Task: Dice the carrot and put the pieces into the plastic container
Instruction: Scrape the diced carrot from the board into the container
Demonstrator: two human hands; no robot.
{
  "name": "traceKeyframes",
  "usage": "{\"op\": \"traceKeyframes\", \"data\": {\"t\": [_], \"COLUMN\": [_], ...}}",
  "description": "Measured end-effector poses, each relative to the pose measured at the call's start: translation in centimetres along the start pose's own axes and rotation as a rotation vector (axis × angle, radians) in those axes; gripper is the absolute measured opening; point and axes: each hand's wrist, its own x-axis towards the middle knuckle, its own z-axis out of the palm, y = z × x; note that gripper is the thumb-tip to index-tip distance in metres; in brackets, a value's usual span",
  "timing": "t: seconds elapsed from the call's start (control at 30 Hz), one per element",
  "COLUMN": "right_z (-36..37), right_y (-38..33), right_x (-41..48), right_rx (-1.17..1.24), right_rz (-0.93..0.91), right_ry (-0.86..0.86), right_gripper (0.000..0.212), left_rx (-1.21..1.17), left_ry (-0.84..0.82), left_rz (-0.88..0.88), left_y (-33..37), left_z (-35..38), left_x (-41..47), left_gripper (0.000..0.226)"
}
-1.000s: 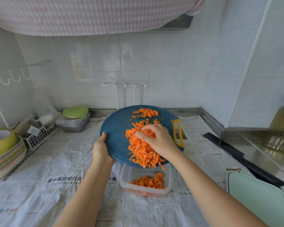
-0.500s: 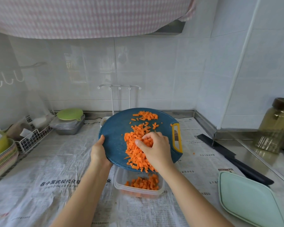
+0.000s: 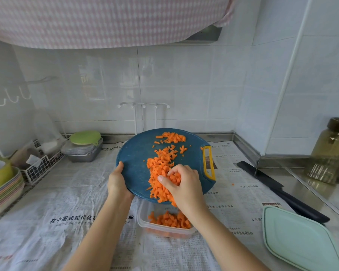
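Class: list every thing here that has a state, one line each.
Round blue cutting board: tilted over container.
Clear plastic container: open, partly filled.
Orange diced carrot: mostly on board.
Pale green lid: lying apart from container.
Left hand: grips board.
Right hand: fingers curled over carrot.

**Carrot bits and the clear box**

The carrot is cut into many small orange carrot bits [image 3: 160,169]. Most lie in a long heap on a tilted round blue board [image 3: 135,163]. A smaller bunch [image 3: 173,137] sits near the board's far edge. The plastic container [image 3: 142,220] is a clear, open box under the low edge of the board. More orange bits [image 3: 168,221] already lie inside it, piled on its bottom
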Motion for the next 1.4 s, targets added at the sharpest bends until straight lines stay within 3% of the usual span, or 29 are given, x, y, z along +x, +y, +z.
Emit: {"op": "traceKeyframes", "data": {"t": [0.27,0.47,0.67,0.77,1.0,1.4], "right_z": [0.2,1.0,-0.3,-2.2,-4.4,-0.6], "right_y": [-0.7,-0.6,-0.9,-1.2,2.6,2.8], "right_x": [-2.2,-3.6,-3.3,-0.3,13.0,17.7], "right_rx": [-0.001,-0.03,0.062,0.054,-0.029,-0.09], "right_rz": [-0.076,-0.188,-0.289,-0.215,-0.01,-0.126], "right_ry": [-0.012,-0.029,0.015,-0.051,-0.235,-0.436], "right_gripper": [0.025,0.049,0.045,0.058,0.054,0.051], "left_rx": [-0.025,-0.087,-0.084,-0.073,-0.063,-0.035], "left_ry": [0.01,0.009,0.004,0.003,-0.018,0.0], "left_rz": [0.024,0.021,0.039,0.037,0.041,0.063], "left_y": [0.0,0.0,0.1,0.1,0.1,0.3], "left_z": [-0.1,-0.1,-0.1,0.0,-0.2,-0.5], "left_x": [0.4,0.4,0.4,0.3,0.3,1.4], "left_gripper": [0.018,0.02,0.019,0.015,0.02,0.025]}}
